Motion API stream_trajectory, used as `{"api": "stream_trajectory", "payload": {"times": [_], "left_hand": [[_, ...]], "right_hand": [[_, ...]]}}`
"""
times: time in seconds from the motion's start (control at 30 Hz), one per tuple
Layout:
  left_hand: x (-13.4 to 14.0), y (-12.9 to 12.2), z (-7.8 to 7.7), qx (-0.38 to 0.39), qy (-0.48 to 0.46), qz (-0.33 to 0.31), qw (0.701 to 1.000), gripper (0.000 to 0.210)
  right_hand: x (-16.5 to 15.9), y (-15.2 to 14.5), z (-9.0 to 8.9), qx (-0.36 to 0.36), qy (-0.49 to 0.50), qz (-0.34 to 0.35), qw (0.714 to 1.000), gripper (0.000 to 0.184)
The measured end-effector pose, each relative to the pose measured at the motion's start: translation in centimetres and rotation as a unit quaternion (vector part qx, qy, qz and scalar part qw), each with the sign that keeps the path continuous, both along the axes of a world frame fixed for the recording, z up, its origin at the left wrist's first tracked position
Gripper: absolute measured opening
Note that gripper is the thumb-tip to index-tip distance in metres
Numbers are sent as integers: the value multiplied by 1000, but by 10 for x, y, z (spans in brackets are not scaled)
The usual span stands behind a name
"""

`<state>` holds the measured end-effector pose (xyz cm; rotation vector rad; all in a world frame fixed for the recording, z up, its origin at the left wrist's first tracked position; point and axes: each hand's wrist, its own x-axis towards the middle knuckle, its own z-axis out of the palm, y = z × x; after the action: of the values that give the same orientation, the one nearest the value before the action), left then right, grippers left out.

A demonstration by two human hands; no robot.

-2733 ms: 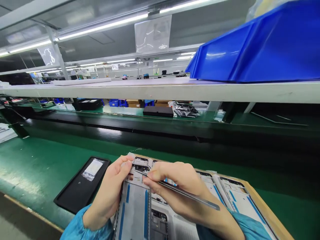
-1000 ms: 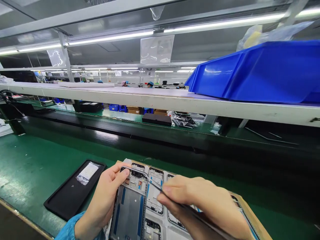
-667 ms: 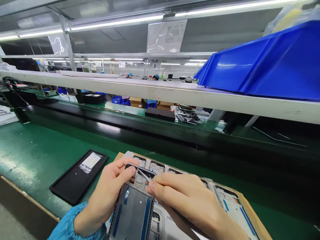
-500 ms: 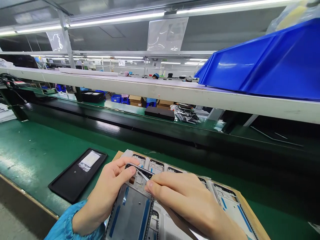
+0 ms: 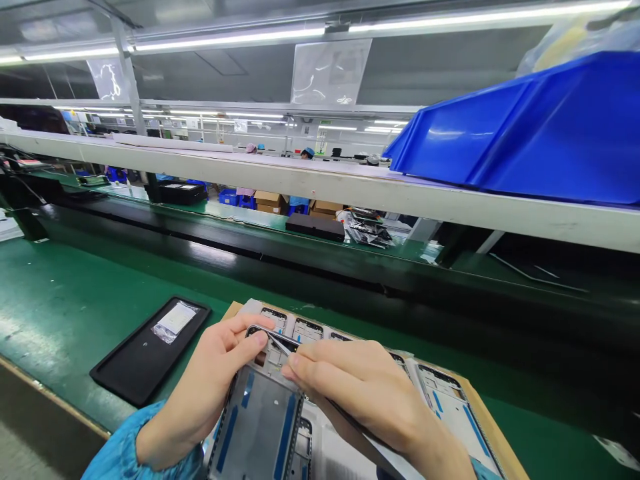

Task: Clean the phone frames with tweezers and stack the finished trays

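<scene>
My left hand point(image 5: 215, 367) grips a phone middle frame point(image 5: 263, 413) by its upper corner, thumb on the inner face. Blue strips run along the frame's flat grey panel. In my right hand point(image 5: 365, 383) is a pair of tweezers point(image 5: 278, 343), pinched between thumb and fingers. Its tips reach the frame's top edge, close to my left thumb. Whether anything sits between the tips is too small to tell. Beneath both hands lies a white tray point(image 5: 327, 450) of similar phone frames, one of them point(image 5: 453, 400) showing at the right.
Brown cardboard point(image 5: 493, 420) borders the tray. On the green bench to the left lies a black tray point(image 5: 133, 363) with a clear bag point(image 5: 173, 321) on it. A white shelf point(image 5: 280, 175) crosses ahead, carrying a large blue bin point(image 5: 520, 133). Other people are far behind.
The whole view has shifted slightly. Both hands keep nearly the same pose on the phone frame, and the tweezers stay at its top edge.
</scene>
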<state>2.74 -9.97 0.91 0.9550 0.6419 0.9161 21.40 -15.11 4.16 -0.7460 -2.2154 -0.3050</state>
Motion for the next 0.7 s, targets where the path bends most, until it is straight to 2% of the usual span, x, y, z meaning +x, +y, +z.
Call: {"api": "stream_trajectory", "payload": {"times": [0.17, 0.33, 0.53, 0.7], "left_hand": [[0, 1, 0, 6, -2, 7, 1000, 42], [-2, 1, -2, 8, -6, 16, 1000, 41], [-3, 2, -7, 22, -3, 14, 1000, 35], [-2, 0, -7, 29, -21, 21, 999, 29]], "right_hand": [[2, 1, -2, -13, 48, 15, 999, 15], [-1, 0, -3, -4, 76, -17, 997, 13], [-3, 2, -5, 1, 48, -5, 999, 12], [-2, -6, -1, 34, 42, -17, 998, 9]]}}
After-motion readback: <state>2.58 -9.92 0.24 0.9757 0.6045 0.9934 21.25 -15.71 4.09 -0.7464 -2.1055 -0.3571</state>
